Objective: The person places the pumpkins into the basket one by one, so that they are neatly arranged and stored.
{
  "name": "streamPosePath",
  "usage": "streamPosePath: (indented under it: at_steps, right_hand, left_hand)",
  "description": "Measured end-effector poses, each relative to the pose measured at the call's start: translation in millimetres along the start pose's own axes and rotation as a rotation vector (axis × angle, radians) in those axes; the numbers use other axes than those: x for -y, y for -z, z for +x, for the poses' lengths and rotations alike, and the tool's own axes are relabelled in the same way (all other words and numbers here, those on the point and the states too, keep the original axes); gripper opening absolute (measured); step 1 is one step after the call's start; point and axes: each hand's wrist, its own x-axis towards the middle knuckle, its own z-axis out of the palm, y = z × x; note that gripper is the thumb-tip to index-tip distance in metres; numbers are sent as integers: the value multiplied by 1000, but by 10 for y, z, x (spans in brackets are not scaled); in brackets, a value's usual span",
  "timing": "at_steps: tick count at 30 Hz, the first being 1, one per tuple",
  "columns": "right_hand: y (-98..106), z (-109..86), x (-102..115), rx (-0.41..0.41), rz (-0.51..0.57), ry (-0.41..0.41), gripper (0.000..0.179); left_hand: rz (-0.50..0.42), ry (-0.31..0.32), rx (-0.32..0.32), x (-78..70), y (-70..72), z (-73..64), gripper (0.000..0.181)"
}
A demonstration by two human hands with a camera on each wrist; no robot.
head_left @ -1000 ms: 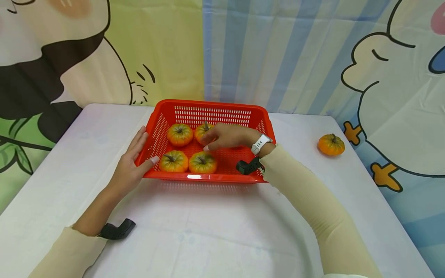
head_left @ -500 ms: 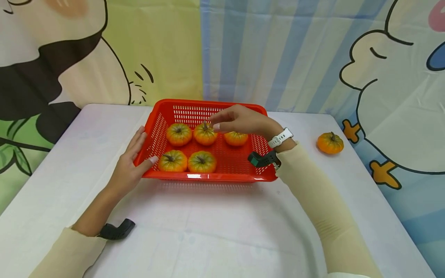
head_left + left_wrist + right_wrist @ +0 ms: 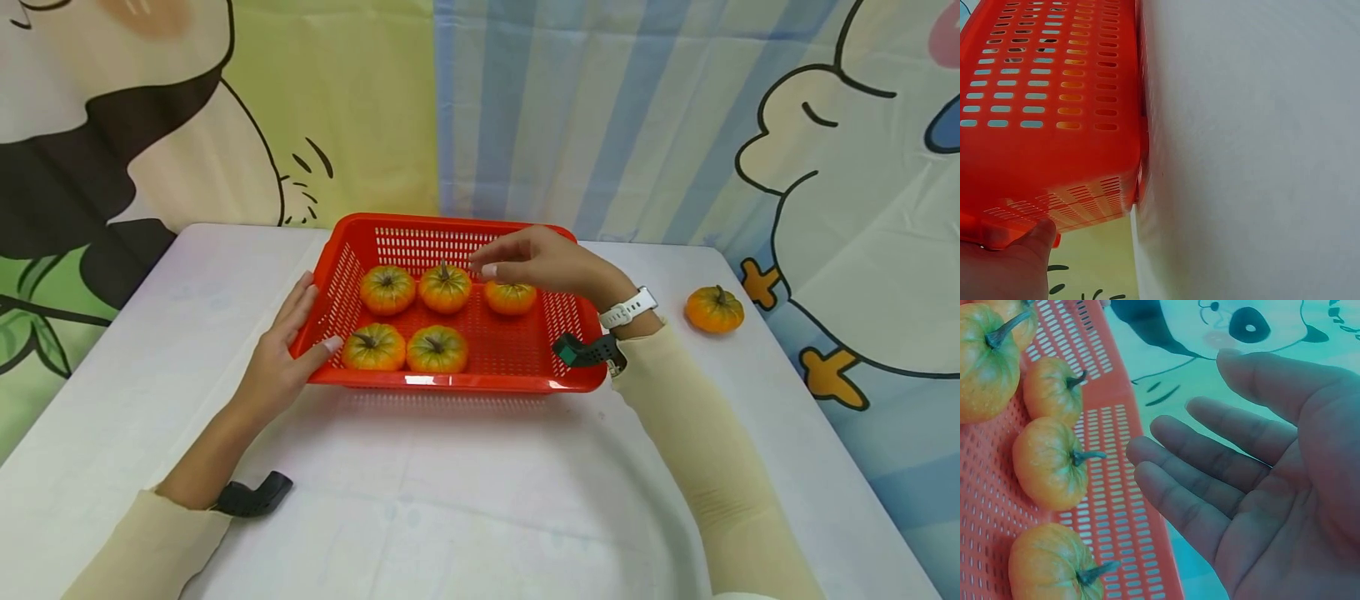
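Note:
A red plastic basket (image 3: 495,383) with slotted walls stands on the table, holding several small orange pumpkins (image 3: 446,289). My left hand (image 3: 277,358) grips the basket's left rim near the front corner, thumb over the rim and fingers along the outside. In the left wrist view, part of that hand shows against the basket wall (image 3: 1054,150). Above the back right part of the basket hovers my right hand (image 3: 547,262), with nothing in it; its fingers (image 3: 1197,450) are spread and relaxed. It partly covers the back right pumpkin (image 3: 510,300).
Another small pumpkin (image 3: 715,310) lies on the white table (image 3: 450,500), to the right of the basket. A printed curtain (image 3: 525,108) hangs right behind the table's back edge. Each wrist wears a dark strap-on device (image 3: 255,496).
My right hand has risen out of the basket and moved right, uncovering the pumpkins at the back. The left hand stays at the rim. Basket and pumpkins keep their places.

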Motion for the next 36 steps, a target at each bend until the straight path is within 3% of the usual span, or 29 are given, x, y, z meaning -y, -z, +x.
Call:
streamPosePath:
  at_steps: [8, 24, 36]
  right_hand:
    - [98, -86, -184, -67, 131, 41, 36]
    - [234, -441, -505, -199, 246, 1, 37]
    - [256, -689, -622, -286, 184, -6, 40]
  left_hand:
    - [16, 1, -8, -17, -3, 0, 73]
    - [6, -2, -11, -7, -9, 7, 73]
    - [-3, -8, -14, 4, -13, 9, 73]
